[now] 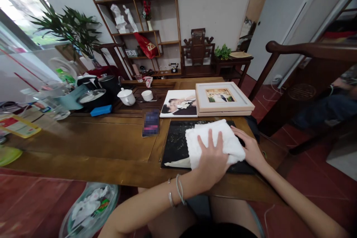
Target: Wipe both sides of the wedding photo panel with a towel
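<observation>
A white cloth (200, 134) lies folded on a dark picture panel (175, 141), which rests flat near the table's front edge. The panel's surface is mostly black with pale specks, and a light shape shows at its lower left. My left hand (213, 156), with bracelets at the wrist, presses flat on the cloth with its fingers spread. At the panel's right side my right hand (251, 150) rests beside the cloth, its fingers stretched toward the panel's far edge. The cloth and both hands hide much of the panel's right half.
Behind the panel lie a photo print (178, 109) and stacked framed pictures (245, 106). A phone-like dark object (151, 123) lies to the left. Farther left are a blue sponge (101, 110), a white teapot (126, 97) and a yellow-labelled bottle (21, 125). A bin (115, 193) stands below.
</observation>
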`<state>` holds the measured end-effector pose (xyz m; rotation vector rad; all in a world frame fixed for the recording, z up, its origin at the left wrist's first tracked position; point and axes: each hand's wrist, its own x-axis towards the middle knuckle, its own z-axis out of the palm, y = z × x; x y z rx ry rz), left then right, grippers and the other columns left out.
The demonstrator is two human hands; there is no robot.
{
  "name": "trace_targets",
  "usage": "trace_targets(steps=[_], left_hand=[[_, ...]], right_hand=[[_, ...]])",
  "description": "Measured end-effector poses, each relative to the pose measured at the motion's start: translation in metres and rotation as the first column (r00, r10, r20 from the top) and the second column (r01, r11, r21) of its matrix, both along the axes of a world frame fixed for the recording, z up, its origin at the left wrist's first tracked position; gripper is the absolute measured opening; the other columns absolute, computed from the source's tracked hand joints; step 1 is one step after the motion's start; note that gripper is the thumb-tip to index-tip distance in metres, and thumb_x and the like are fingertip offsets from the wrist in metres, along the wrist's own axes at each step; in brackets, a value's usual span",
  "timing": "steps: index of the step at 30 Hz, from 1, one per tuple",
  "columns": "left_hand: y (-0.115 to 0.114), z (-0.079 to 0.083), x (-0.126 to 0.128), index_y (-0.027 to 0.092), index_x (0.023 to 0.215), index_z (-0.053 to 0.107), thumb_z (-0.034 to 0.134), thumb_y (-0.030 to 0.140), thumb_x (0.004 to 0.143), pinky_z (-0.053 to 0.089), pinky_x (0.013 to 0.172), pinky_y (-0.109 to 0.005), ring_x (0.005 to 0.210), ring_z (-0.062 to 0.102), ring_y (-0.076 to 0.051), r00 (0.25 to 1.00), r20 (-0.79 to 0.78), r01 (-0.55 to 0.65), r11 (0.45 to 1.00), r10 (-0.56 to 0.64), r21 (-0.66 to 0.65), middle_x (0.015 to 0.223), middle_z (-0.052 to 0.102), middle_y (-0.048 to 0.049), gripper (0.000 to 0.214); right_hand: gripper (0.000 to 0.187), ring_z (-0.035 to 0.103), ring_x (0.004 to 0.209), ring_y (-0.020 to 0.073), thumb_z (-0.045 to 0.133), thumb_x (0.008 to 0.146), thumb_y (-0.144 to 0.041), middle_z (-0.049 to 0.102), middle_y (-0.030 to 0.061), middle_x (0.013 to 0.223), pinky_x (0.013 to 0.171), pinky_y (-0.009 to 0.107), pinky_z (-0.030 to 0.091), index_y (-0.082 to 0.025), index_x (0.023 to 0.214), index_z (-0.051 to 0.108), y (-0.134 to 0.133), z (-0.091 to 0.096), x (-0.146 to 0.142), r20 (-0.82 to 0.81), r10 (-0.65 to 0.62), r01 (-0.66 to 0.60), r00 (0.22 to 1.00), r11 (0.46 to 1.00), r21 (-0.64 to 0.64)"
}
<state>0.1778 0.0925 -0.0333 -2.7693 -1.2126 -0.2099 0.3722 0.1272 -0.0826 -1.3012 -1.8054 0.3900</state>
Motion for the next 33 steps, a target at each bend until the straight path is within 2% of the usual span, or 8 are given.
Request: trace_targets(steps=[5,8,11,15,20,27,30,33], left_hand=[[-0.046,0.006,-0.012,0.022,0.113,0.069,0.053,0.050,0.088,0.026,0.094,-0.079,0.137,0.009,-0.054,0.985,-0.069,0.154,0.987,-0.157,-0.051,0.155,0.022,-0.0134,0.042],[-0.054,0.010,-0.019,0.024,0.114,0.068,0.050,0.050,0.089,0.023,0.096,-0.079,0.139,0.006,-0.052,0.975,-0.060,0.209,0.973,-0.216,-0.100,0.156,0.020,-0.0104,0.041],[-0.032,0.012,-0.023,0.026,0.117,0.066,0.043,0.053,0.092,0.023,0.097,-0.078,0.140,0.010,-0.048,0.983,-0.039,0.172,0.971,-0.181,-0.168,0.156,0.019,-0.0075,0.043],[0.022,0.013,-0.026,0.026,0.117,0.065,0.040,0.053,0.094,0.018,0.099,-0.077,0.141,0.013,-0.044,0.999,0.004,0.038,0.974,-0.038,-0.223,0.155,0.024,-0.0054,0.044],[0.068,0.019,-0.020,0.025,0.127,0.055,0.024,0.052,0.099,0.016,0.107,-0.069,0.138,0.022,-0.035,0.985,0.161,0.101,0.961,-0.060,-0.258,0.145,0.043,-0.0046,0.050],[0.089,0.023,0.009,0.024,0.134,0.047,0.020,0.054,0.099,0.019,0.107,-0.065,0.134,0.031,-0.032,0.968,0.228,0.178,0.932,-0.108,-0.315,0.141,0.047,-0.0062,0.054],[0.087,0.021,0.005,0.024,0.135,0.046,0.023,0.052,0.099,0.018,0.109,-0.063,0.135,0.030,-0.031,0.966,0.230,0.182,0.938,-0.115,-0.294,0.142,0.047,-0.0048,0.052],[0.077,0.016,-0.013,0.023,0.133,0.050,0.027,0.050,0.099,0.016,0.110,-0.063,0.137,0.026,-0.031,0.973,0.205,0.158,0.959,-0.110,-0.235,0.144,0.045,-0.0047,0.049]], right_hand=[[0.033,0.055,0.124,0.0272,0.049,0.084,-0.026,0.064,0.0091,0.126,0.106,0.049,0.041,-0.023,0.111,0.068,-0.001,0.003,0.000,0.017,0.001,-0.001,1.000,1.000,-0.016],[0.032,0.053,0.125,0.0266,0.047,0.086,-0.027,0.064,0.0077,0.126,0.106,0.050,0.040,-0.024,0.111,0.068,-0.001,0.004,0.000,0.021,0.014,-0.014,1.000,1.000,-0.011],[0.032,0.054,0.124,0.0267,0.047,0.087,-0.028,0.065,0.0089,0.125,0.106,0.051,0.040,-0.023,0.111,0.068,0.000,0.003,-0.001,0.032,-0.005,0.005,0.999,1.000,-0.007],[0.031,0.054,0.124,0.0259,0.047,0.087,-0.026,0.065,0.0087,0.124,0.107,0.050,0.040,-0.022,0.110,0.068,0.000,0.000,-0.003,0.045,-0.027,0.026,0.999,1.000,0.014],[0.031,0.056,0.122,0.0252,0.048,0.086,-0.024,0.066,0.0073,0.122,0.105,0.047,0.042,-0.024,0.111,0.067,0.000,-0.002,-0.003,0.054,-0.036,0.034,0.998,0.999,0.032],[0.030,0.060,0.114,0.0249,0.046,0.088,-0.025,0.067,0.0073,0.118,0.099,0.043,0.046,-0.024,0.109,0.067,0.001,-0.004,-0.002,0.097,-0.066,0.062,0.993,0.997,0.044],[0.029,0.060,0.115,0.0258,0.046,0.088,-0.027,0.067,0.0090,0.120,0.100,0.044,0.046,-0.022,0.107,0.067,0.001,-0.004,-0.001,0.108,-0.059,0.055,0.992,0.998,0.038],[0.030,0.057,0.120,0.0264,0.046,0.088,-0.026,0.065,0.0099,0.124,0.104,0.047,0.043,-0.021,0.109,0.067,0.000,-0.003,0.000,0.098,-0.045,0.042,0.994,0.999,0.033]])
